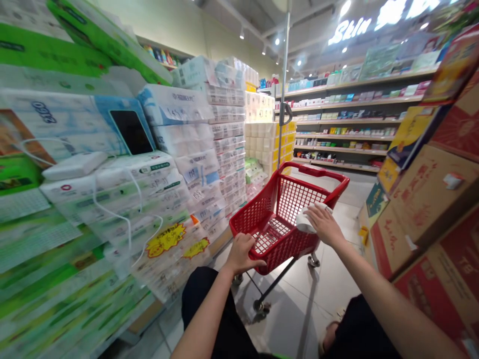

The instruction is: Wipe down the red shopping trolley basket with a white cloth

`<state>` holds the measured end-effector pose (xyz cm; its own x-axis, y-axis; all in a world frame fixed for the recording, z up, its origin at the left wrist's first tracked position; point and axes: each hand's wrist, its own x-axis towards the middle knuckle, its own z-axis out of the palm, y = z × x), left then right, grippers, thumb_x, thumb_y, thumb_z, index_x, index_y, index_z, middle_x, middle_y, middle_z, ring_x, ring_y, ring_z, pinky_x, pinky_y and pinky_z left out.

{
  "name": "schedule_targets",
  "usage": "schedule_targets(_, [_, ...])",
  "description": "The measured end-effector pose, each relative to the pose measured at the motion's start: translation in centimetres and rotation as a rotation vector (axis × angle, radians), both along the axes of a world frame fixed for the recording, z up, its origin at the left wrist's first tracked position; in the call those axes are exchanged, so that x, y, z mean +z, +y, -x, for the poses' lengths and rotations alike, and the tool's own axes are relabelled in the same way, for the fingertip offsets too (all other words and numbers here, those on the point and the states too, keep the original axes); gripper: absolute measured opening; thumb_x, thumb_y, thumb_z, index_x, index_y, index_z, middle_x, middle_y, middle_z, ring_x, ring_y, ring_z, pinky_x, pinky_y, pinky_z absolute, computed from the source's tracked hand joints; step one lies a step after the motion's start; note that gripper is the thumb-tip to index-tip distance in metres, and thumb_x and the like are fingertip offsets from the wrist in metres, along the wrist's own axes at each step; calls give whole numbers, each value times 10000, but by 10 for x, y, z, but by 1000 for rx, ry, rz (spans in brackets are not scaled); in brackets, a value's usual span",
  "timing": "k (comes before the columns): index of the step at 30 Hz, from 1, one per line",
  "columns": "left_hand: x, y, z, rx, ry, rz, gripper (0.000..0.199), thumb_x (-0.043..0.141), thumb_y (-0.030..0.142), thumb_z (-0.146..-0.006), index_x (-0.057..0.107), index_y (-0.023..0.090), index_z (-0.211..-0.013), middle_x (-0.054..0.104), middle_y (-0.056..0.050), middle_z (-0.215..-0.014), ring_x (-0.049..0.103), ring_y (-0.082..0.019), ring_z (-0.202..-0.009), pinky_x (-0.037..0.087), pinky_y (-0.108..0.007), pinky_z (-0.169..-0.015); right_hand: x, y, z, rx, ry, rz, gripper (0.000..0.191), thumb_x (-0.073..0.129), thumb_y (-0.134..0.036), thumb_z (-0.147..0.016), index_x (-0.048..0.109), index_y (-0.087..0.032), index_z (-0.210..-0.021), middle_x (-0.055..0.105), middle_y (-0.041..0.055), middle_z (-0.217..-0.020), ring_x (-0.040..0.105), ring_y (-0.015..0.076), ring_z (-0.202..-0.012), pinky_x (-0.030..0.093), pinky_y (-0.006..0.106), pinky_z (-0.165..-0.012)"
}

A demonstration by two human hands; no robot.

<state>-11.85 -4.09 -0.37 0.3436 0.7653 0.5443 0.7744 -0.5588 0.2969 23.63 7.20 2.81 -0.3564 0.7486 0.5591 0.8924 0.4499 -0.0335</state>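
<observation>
Gripping the near edge of the red cart (pixel 284 234), the left hand (pixel 243 253) has its fingers curled over the rim and its arm reaching up from below. The right hand (pixel 322 222), its arm slanting in from the lower right, holds a white roundish thing (pixel 304 224) over the cart's right side. Big stacks of paper packs (pixel 194 144) stand to the left, and boxes (pixel 430 184) to the right.

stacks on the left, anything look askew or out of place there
Yes. A green pack lies tilted on top, out of line with the others. Oddly for stacked goods, a phone leans against a blue-and-white pack, and white cables hang loosely down the front.
</observation>
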Motion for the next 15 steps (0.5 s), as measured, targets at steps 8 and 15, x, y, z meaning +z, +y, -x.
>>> schedule_targets(8, [0, 0, -13, 19, 21, -6, 476, 652, 661, -739, 520, 204, -741, 533, -36, -850, 465, -203, -810, 361, -355, -782, -34, -83, 88, 152, 26, 4, 378, 372, -420, -975, 541, -278, -1283, 535, 46, -1342, 249, 251, -1415, 235, 490, -1162])
schedule_targets(15, [0, 5, -12, -31, 8, 38, 514, 662, 696, -713, 517, 203, -709, 526, -24, -814, 458, -199, -800, 355, -345, -766, -7, -25, -5, 102, -97, 7, 409, 315, -363, -985, 529, -277, -1322, 514, 35, -1404, 298, 237, -1401, 276, 470, -1144])
